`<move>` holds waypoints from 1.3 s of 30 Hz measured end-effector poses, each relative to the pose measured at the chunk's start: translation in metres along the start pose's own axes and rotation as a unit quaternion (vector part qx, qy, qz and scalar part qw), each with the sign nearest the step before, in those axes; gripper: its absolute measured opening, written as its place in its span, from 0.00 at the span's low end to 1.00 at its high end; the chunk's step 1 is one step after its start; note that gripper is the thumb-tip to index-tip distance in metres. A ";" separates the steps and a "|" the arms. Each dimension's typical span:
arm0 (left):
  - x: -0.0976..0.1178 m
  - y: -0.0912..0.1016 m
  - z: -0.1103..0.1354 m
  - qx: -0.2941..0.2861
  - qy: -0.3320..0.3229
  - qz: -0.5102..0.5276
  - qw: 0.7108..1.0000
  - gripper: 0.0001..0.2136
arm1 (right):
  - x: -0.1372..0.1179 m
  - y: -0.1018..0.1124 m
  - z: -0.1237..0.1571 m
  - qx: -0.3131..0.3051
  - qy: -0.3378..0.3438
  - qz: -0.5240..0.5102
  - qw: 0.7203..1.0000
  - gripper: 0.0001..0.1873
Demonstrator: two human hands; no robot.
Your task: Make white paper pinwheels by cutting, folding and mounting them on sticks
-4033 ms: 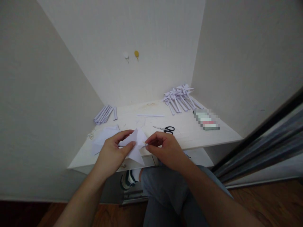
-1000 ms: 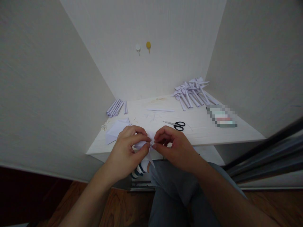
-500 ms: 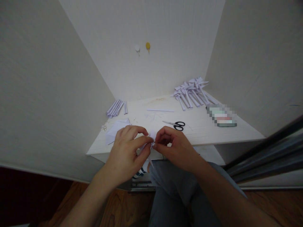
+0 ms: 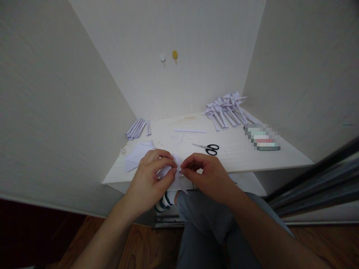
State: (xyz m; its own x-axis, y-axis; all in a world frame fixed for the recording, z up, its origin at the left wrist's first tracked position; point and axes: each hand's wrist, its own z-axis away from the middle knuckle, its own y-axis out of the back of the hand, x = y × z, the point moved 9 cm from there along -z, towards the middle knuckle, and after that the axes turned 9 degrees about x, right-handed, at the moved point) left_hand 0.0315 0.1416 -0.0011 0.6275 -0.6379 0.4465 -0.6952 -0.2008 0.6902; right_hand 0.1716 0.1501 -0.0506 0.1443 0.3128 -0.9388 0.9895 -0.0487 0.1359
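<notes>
At the far left of the bench (image 4: 238, 149), a bundle of rolls (image 4: 135, 129) is lying near the wall, with a lone roll (image 4: 149, 127) resting just beside it on its right. In front of them, small pale bits (image 4: 123, 150) are gathering near the bench's left edge, and white sheets (image 4: 138, 154) are overlapping one another beside them. The left hand (image 4: 151, 179) is reaching in past the sheets, its thumb and forefinger clamping the folded paper (image 4: 181, 184). That paper is hanging in the air at the bench's front edge, between the two hands, its points spreading up and down. Higher up, a white hook (image 4: 162, 57) and a yellow hook (image 4: 175, 55) are sitting on the back wall. Behind the paper, a thin stick (image 4: 190, 130) is lying crosswise. The right hand (image 4: 209, 173) is pinching the paper's middle; its fingertips are hiding the exact spot. Behind this hand, black-handled scissors (image 4: 207, 148) are pointing left. At the back right, finished pinwheels (image 4: 226, 106) are piling over one another, their handles facing forward. Right of them, a pixelated slab (image 4: 263, 138) is lying flat.
</notes>
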 end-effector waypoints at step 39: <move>-0.010 -0.010 -0.002 -0.052 0.072 0.105 0.991 0.10 | -0.003 -0.006 0.005 -0.026 0.006 -0.039 0.999 0.12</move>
State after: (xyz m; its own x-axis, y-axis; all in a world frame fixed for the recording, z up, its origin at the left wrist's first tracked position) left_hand 0.0334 0.1516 -0.0116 0.5218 -0.5440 0.6571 -0.7804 0.0067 0.6253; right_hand 0.1647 0.1446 -0.0499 0.0662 0.3248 -0.9434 0.9966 0.0251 0.0786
